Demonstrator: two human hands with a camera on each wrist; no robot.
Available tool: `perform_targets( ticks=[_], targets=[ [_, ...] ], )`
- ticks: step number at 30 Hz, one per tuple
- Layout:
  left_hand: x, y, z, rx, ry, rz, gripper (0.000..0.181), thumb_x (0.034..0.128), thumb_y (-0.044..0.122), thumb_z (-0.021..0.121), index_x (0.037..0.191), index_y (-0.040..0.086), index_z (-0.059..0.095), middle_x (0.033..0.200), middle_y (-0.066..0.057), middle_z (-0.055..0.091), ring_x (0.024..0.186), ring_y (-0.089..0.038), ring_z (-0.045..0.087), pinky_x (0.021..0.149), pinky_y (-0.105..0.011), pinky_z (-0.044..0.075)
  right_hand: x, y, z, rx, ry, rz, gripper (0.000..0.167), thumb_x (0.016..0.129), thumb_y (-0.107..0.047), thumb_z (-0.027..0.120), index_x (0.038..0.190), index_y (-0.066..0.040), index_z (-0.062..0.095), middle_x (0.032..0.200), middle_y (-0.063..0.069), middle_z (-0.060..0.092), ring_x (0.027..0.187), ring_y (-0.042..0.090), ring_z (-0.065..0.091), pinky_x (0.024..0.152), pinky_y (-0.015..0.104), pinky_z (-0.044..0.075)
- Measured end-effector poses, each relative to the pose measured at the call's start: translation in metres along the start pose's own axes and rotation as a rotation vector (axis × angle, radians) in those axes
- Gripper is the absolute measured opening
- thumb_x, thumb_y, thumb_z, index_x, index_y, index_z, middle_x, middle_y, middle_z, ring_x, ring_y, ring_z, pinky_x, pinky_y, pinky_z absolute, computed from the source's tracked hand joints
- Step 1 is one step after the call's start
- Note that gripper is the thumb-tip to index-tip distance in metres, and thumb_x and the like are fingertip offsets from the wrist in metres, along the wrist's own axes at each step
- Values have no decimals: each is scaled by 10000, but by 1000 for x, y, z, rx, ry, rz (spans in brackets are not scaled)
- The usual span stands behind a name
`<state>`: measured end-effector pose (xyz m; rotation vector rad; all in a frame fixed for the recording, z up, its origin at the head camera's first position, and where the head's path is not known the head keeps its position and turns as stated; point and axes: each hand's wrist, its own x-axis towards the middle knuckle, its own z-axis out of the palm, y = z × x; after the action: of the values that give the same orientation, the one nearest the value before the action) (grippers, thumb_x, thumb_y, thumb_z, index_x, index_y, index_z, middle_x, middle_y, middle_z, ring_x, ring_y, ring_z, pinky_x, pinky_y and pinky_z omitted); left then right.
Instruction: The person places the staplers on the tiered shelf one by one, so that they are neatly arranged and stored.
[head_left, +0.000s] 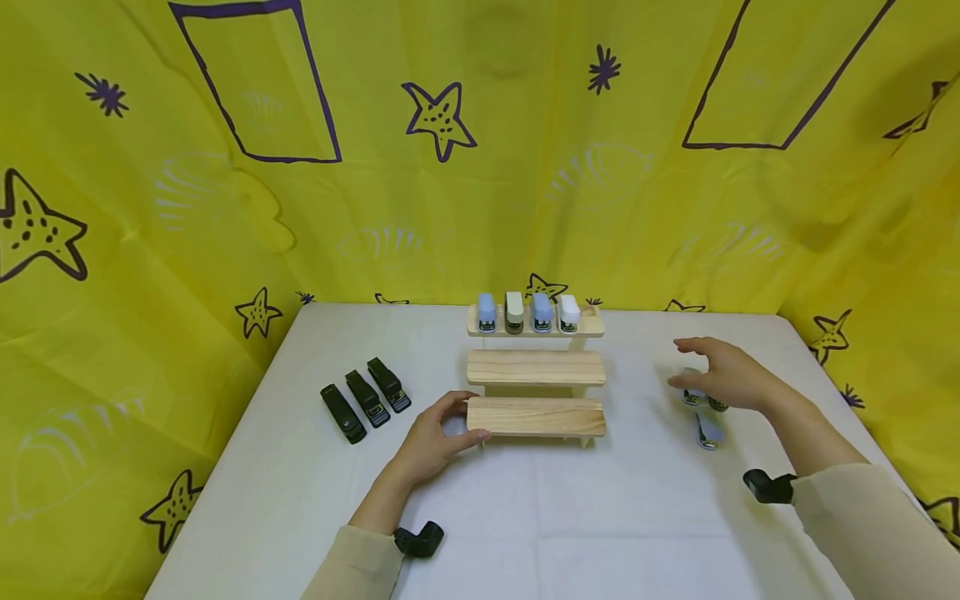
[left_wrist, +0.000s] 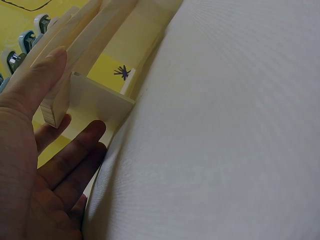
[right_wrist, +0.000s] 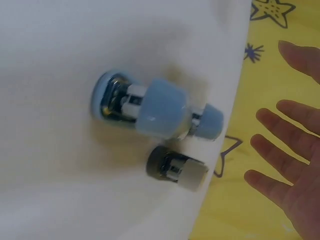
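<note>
Loose staplers: while they're all sitting on the white table just right of the wooden shelf, they're bunched up: near blue stapler, far blue stapler, grey stapler. Can't tell if the two blues touch.

Right hand: over that bunch, fingers spread, holding nothing; the wrist view shows a gap to the staplers. A low sweep or sloppy grab could knock a neighbour over, imo, they're that close together.

Left hand: pinching the left end of the bottom board, thumb at the front edge, other fingers round past the end. Tug too hard and I reckon the whole shelf skews.

Top board: carries a row of four small staplers, blue, off-white, blue, white from the left. It's narrow, so a jolt from the left hand might tip one off.

Black staplers: three, left of the shelf, well apart from the right hand.

Backdrop: yellow curtain with starfish doodles.
</note>
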<state>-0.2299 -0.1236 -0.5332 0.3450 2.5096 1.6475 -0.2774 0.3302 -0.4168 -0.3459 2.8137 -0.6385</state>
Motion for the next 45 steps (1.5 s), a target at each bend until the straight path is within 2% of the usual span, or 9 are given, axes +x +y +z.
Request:
perform_targets(
  ticks=[7, 14, 20, 23, 28, 34, 45],
  targets=[
    [0, -1, 0, 3, 0, -2, 566, 823, 364, 886, 1323, 332, 623, 1209, 72, 732, 1226, -168, 619, 1124, -510, 381, -1, 14, 3, 16, -44, 48, 813, 932, -363, 769, 1487, 119, 422, 1451, 400, 485, 1148, 495, 617, 911, 602, 521],
    [-1, 0, 0, 6, -5, -2, 564, 825, 376, 882, 1324, 335, 621, 1209, 73, 729, 1224, -172, 616, 1123, -517, 380, -1, 27, 9, -11, -72, 75, 820, 911, -349, 789, 1463, 144, 436, 1369, 407, 543, 1145, 482, 583, 977, 681, 462],
    [0, 1, -1, 4, -9, -2, 554, 825, 383, 882, 1312, 340, 624, 1200, 72, 730, 1214, -176, 617, 1121, -520, 378, 2, 38, 14, -36, -72, 70, 831, 905, -349, 795, 1444, 174, 439, 1282, 374, 604, 1046, 395, 580, 967, 663, 465],
    [0, 1, -1, 3, -12, -6, 556, 827, 383, 880, 1316, 338, 620, 1203, 69, 728, 1214, -177, 615, 1121, -523, 379, 2, 43, 17, -44, -66, 72, 835, 903, -348, 796, 1437, 185, 439, 1322, 396, 575, 1091, 437, 569, 995, 693, 436],
    [0, 0, -1, -6, -13, -8, 556, 829, 372, 881, 1317, 344, 616, 1202, 74, 727, 1213, -170, 614, 1123, -515, 378, 3, 46, 19, -61, -56, 76, 823, 897, -343, 797, 1421, 191, 452, 1398, 449, 493, 1242, 580, 502, 1044, 740, 371],
    [-1, 1, 0, -15, -17, -10, 556, 830, 375, 880, 1318, 351, 613, 1213, 76, 726, 1221, -173, 608, 1124, -522, 373, 2, 49, 20, -74, -41, 69, 785, 901, -342, 788, 1407, 177, 485, 1383, 453, 502, 1181, 528, 541, 1025, 730, 390],
    [-1, 1, -1, -12, -18, -20, 561, 828, 383, 880, 1320, 341, 614, 1212, 69, 725, 1219, -179, 610, 1124, -523, 373, 4, 50, 22, -60, -13, 68, 777, 902, -367, 796, 1394, 161, 508, 1356, 422, 542, 1169, 521, 549, 1001, 713, 413]
  ],
)
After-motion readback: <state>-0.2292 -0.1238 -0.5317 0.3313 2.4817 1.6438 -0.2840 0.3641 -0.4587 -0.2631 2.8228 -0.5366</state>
